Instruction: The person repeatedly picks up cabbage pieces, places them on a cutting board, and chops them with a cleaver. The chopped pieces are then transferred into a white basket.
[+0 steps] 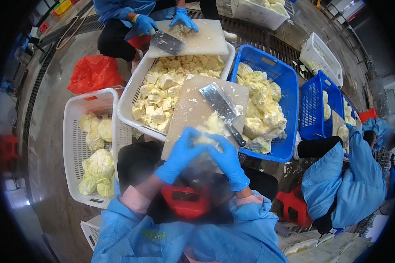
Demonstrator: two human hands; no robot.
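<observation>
My left hand [183, 154] and my right hand [226, 157], both in blue gloves, hold a pale piece of cabbage [204, 141] between them over the near end of a plastic cutting board [191, 108]. Part of the piece is blurred. More pale cabbage lies on the board just beyond my fingers. A cleaver [221, 103] rests flat on the board, its black handle towards me, near my right hand. The board lies across a white crate [128, 118] full of cut cabbage chunks [158, 98]. Right of it, a blue crate [291, 108] holds loose cabbage leaves [261, 105].
A white crate [67, 131] with whole cabbages [100, 162] stands at left, a red bag [93, 74] behind it. Opposite, a co-worker's gloved hands [145, 24] are at another board [214, 39] with a cleaver [168, 42]. Another co-worker [358, 177] sits at right by blue crates.
</observation>
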